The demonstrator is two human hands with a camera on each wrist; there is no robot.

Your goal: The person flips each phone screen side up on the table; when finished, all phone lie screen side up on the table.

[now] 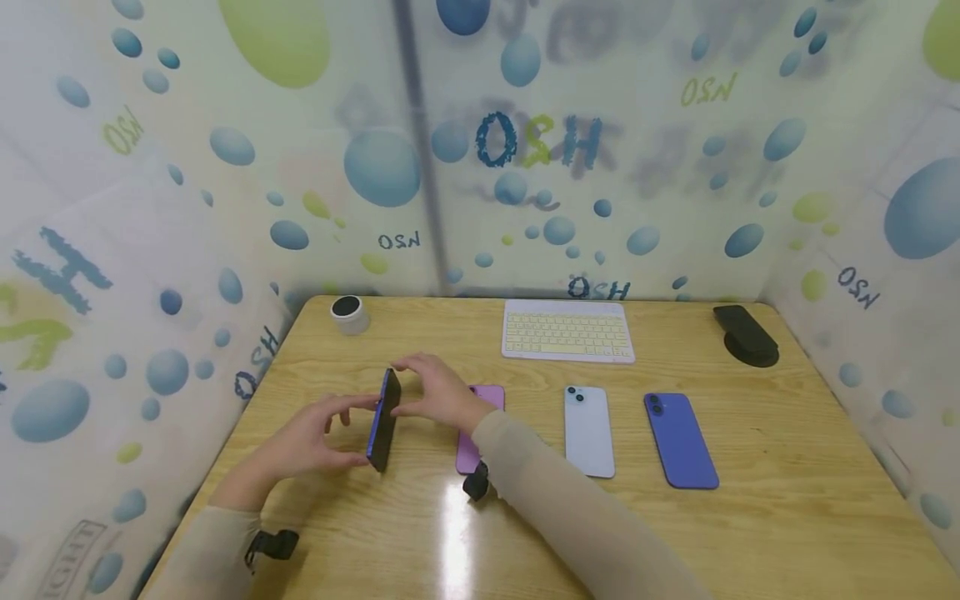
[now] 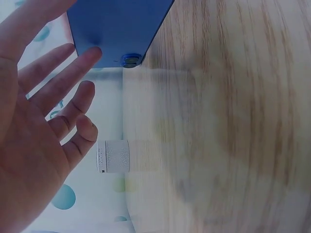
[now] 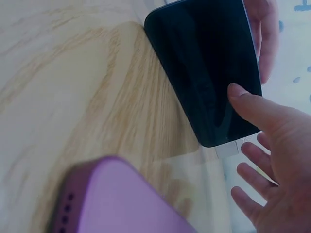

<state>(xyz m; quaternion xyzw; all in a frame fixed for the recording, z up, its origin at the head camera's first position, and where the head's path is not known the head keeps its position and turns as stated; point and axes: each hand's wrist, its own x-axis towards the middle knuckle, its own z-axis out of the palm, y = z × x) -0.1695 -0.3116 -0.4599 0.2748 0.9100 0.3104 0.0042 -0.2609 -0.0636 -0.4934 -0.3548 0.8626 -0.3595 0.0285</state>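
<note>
A blue smartphone (image 1: 386, 425) stands on its long edge, tilted, at the table's left half. Its dark screen (image 3: 204, 73) faces right; the blue back (image 2: 119, 26) with its camera bump faces left. My left hand (image 1: 318, 437) holds it from the left, thumb near the lower near corner and forefinger toward its upper edge; the other fingers are spread loosely. From the far side my right hand (image 1: 442, 396) pinches the phone, thumb on the screen (image 3: 238, 92) and forefinger at the far end. Under my right forearm lies a purple phone (image 1: 491, 400), partly hidden.
A pale blue phone (image 1: 590, 437) and a darker blue phone (image 1: 684, 446) lie face down to the right. Along the back stand a white cylinder with a black top (image 1: 351, 315), a white keyboard (image 1: 567, 333) and a black stand (image 1: 750, 337). Patterned curtains (image 1: 637, 192) enclose the table.
</note>
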